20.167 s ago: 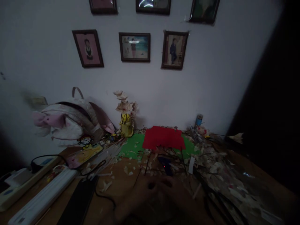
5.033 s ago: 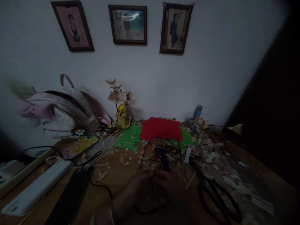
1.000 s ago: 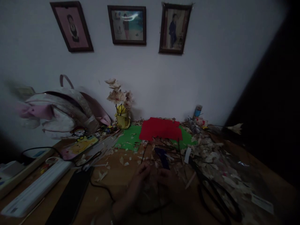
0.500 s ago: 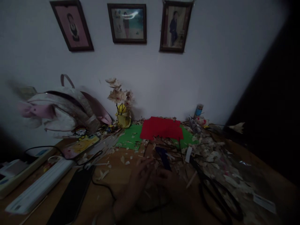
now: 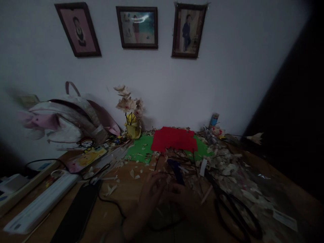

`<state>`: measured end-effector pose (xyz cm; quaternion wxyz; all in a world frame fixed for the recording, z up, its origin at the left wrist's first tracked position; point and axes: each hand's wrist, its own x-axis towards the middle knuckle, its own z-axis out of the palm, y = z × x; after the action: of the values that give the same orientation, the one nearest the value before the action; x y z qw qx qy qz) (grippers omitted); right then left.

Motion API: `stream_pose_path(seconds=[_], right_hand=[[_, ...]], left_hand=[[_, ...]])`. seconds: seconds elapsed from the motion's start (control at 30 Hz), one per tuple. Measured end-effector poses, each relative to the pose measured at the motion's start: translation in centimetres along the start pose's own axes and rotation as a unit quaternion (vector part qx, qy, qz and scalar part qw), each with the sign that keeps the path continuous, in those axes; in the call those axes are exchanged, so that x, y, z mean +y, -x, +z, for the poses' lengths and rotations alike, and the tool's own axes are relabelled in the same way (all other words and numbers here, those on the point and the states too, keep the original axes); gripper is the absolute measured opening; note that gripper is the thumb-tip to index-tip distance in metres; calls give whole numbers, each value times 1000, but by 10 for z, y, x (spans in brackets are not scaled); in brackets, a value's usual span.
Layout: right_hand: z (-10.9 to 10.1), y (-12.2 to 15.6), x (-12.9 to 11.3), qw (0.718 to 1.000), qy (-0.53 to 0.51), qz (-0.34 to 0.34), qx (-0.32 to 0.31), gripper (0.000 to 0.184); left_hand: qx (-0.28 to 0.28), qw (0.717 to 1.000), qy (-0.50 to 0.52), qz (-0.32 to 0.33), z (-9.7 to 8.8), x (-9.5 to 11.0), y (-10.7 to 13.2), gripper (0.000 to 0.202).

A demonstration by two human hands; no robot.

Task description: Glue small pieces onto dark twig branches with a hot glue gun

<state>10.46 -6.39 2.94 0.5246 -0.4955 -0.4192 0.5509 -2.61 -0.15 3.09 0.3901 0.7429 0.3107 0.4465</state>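
Low in the middle of the head view, my left hand (image 5: pixel 152 190) has its fingers curled together in a pinch. My right hand (image 5: pixel 180 197) faces it closely, thumb and fingers also pressed together. Whatever lies between the fingertips is too dark and small to name. Just beyond the right hand is a dark blue tool (image 5: pixel 176 170) that looks like a glue gun. Large black-handled scissors (image 5: pixel 234 207) lie to the right of that hand. Pale, thin petal-like scraps (image 5: pixel 225 165) and dark twigs are scattered around.
Red sheets (image 5: pixel 173 139) lie over green sheets (image 5: pixel 140 148) at the back. A yellow pot (image 5: pixel 133 130) holds pale flowers (image 5: pixel 128 103). On the left are a backpack (image 5: pixel 73 118), a black phone-like slab (image 5: pixel 77 211), a white box (image 5: pixel 42 204) and a black cable (image 5: pixel 111 199).
The whole view has tilted very slightly. My two hands stay together in almost the same place, with only small finger movements; the objects on the table have not moved.
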Motion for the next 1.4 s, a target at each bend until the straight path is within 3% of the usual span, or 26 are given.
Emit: stream_pose_path(seconds=[0.17,0.5,0.73,1.4], right_hand=[[-1,2,1,1000,0,-13,-8,25],[-3,-1,3,1000,-3,-9,-19,21],[-1,1,-1,1000,11,1,-13,25],[-6,-5,10,999,33,-3,-18,31]], left_hand=[[19,1000,5,7,1,0,-2,10],[-18,1000,17,-13,-1,6,1,21],[10,1000,9,-8,0,2,0,16],[2,1000,-1,-25,1,3,-1,15]])
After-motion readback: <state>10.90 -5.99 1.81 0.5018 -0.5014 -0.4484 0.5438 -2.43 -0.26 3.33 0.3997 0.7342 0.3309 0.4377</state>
